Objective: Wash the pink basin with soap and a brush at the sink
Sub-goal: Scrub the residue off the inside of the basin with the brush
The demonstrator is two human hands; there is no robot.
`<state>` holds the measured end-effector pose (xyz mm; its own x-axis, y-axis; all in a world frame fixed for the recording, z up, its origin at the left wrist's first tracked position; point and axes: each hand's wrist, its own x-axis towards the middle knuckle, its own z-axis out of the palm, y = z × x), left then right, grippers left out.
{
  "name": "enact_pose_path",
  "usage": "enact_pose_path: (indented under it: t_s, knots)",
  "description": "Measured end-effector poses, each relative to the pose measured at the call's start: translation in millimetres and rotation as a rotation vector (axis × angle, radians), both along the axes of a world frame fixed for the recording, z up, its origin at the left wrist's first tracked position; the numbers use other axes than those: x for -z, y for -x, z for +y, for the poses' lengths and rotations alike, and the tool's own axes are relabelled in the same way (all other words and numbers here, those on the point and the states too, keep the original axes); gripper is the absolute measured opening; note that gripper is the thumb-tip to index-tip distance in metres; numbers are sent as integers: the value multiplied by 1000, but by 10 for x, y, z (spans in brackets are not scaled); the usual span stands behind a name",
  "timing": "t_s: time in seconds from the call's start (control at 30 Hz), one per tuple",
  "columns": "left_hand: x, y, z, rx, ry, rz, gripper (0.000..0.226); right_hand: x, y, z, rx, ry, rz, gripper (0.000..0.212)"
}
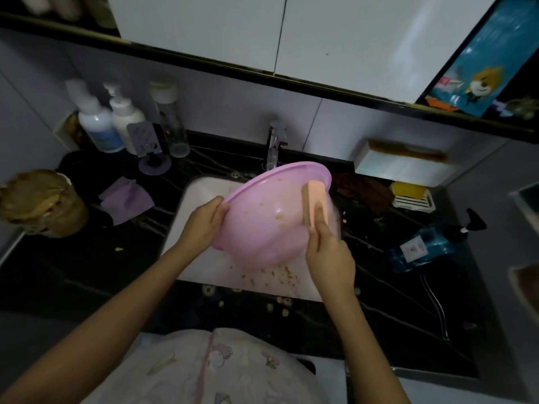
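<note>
Two hands work at the basin (262, 225). The left hand's (204, 225) fingers are curled over the rim on the basin's left side, thumb on the face turned to the camera and the other fingers hidden behind. The right hand's (329, 258) fingers are clamped round the lower end of the brush (313, 204), which stands nearly upright with its pale back showing and its working side pressed to the basin's right side, just under the rim.

The basin is held tilted above the white sink (198, 199), its rim highest at the right, close beneath the faucet (274, 144). Yellowish crumbs stick to its pink surface, and more lie on the sink floor below it and along the dark counter's (87, 272) front edge.

Left of the sink lie a purple cloth (127, 198) and, by the wall, several bottles (99, 123). To the right, a yellow bar (408, 191) sits in a white dish, and a blue bottle (420, 249) lies on its side.
</note>
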<state>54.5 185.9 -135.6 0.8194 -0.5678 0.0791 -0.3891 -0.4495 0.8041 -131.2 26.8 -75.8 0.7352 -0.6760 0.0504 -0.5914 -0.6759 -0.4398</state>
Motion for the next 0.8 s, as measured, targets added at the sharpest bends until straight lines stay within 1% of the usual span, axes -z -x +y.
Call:
enact_pose_path:
  t_s: [0.03, 0.07, 0.1, 0.13, 0.2, 0.23, 0.27, 0.3, 0.33, 0.4, 0.43, 0.47, 0.53, 0.6, 0.63, 0.67, 0.7, 0.77, 0.8]
  knots:
    - [-71, 29, -61, -10, 31, -38, 35, -59, -50, -86, 66, -113, -12, 51]
    - [-136, 49, -124, -15, 57, -69, 35, -107, -103, -125, 106, -184, -30, 50]
    - [-183, 61, -185, -18, 73, -91, 35, -149, -151, -90, 92, -198, -28, 49]
    - [-219, 70, -241, -18, 75, -106, 36, -174, -179, -5, 30, -175, -5, 50]
    - [-252, 54, -314, -2, 68, -100, 34, -154, -117, 244, -182, -113, 75, 54]
    - [-256, 30, -335, 8, 72, -76, 32, -133, -33, 302, -266, -53, 105, 55]
    - [-265, 6, -348, 22, 82, -56, 31, -119, 51, 266, -295, 22, 125, 57]
    - [-265, -3, -354, 37, 93, -40, 31, -108, 112, 156, -257, 73, 157, 59]
    - [-271, 2, -359, 42, 108, -31, 32, -92, 119, -19, -167, 80, 163, 58]
    - [-292, 42, -395, 58, 128, -18, 32, -69, 32, -344, 61, -64, 119, 52]
    - [-287, 59, -416, 66, 132, -11, 32, -64, -37, -379, 117, -120, 80, 50]
    - [-280, 67, -426, 69, 134, -6, 32, -62, -88, -309, 112, -142, 38, 50]
    - [-255, 8, -402, 48, 151, 7, 37, -49, -77, -4, -48, -127, -13, 52]
    - [-197, -113, -357, 27, 177, 38, 45, 26, 146, 181, -221, -36, -35, 54]
    - [-178, -146, -343, 28, 185, 52, 44, 101, 256, 108, -245, 23, -13, 56]
    - [-178, -153, -340, 30, 185, 52, 43, 153, 292, -38, -193, 30, -8, 56]
    - [-187, -135, -353, 29, 184, 44, 41, 195, 255, -206, -80, -44, -34, 54]
    - [-210, -83, -399, 29, 170, 34, 42, 211, 70, -322, 139, -233, -149, 49]
    - [-220, -51, -411, 26, 159, 26, 43, 214, -27, -236, 189, -284, -229, 48]
